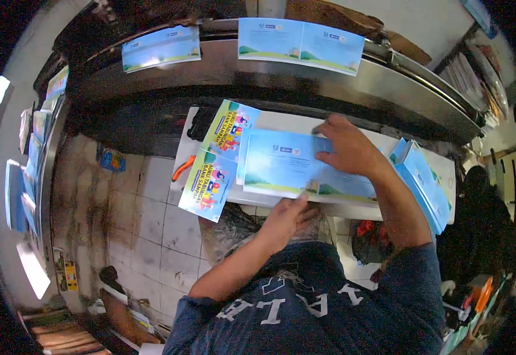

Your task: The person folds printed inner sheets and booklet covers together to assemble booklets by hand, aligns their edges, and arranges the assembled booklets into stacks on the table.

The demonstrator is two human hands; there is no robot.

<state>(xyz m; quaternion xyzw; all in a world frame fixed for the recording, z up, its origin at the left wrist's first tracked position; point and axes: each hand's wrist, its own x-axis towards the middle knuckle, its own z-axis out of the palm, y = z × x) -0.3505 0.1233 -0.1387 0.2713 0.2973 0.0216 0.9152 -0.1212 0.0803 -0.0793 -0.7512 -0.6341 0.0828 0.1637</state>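
A wide blue printed sheet (pixel 281 160), with a picture of green hills along its bottom, lies on others like it on the white worktop. My right hand (pixel 349 145) rests over its far edge, thumb and fingers apart. At the near edge is my left hand (pixel 284 223), its fingertips at the paper's border and its other fingers loosely spread and slightly blurred. To the left lies a colourful cover sheet (pixel 210 183) with cartoon figures, partly covered by the blue sheets. A thick stack of folded blue sheets (pixel 423 186) sits at the worktop's right end.
An orange-handled tool (pixel 183 168) lies at the left of the white worktop (pixel 447 168). Behind it runs a metal machine bar (pixel 388 97) with blue sheets (pixel 300 46) along its top. More papers (pixel 21 195) hang at far left. Tiled floor (pixel 151 219) shows below.
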